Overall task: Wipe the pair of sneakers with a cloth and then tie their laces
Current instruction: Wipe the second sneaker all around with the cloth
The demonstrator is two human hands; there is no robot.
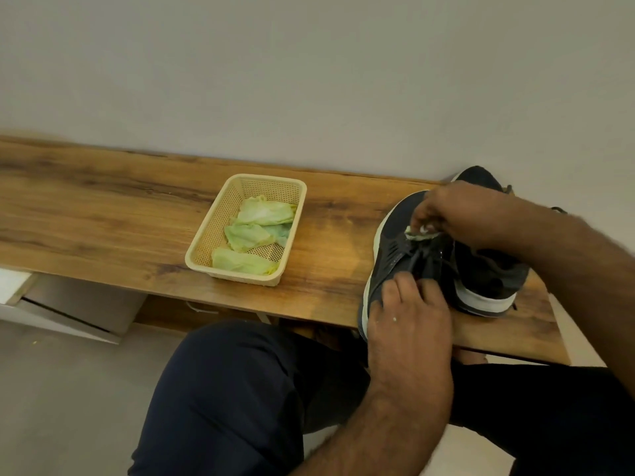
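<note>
Both sneakers sit at the right end of the wooden tabletop (103, 214), side by side and touching. Near sneaker (398, 242) points away from me; far sneaker (488, 269) lies behind it, close to the wall, heel end toward me.

My left hand (409, 314) rests on the near sneaker's rear upper, fingers curled over it and steadying it. My right hand (457, 214) pinches a small wad of pale green cloth (417, 234) and presses it on the lace area. Laces (417, 255) look loose, not yet tied.

Handling notes (judgement): sneaker is light, upper soft and yielding, sole stiff. Best hold is over the heel collar or across the midsole rim; pressing on the mesh alone would let it cave. Cloth is limp and probably damp, so it must stay bunched in a pinch to give any scrubbing edge. Laces are thin and floppy; take them near the ends.

Beige basket (206, 242) stands well to the left, holding more green cloths (264, 214).
</note>
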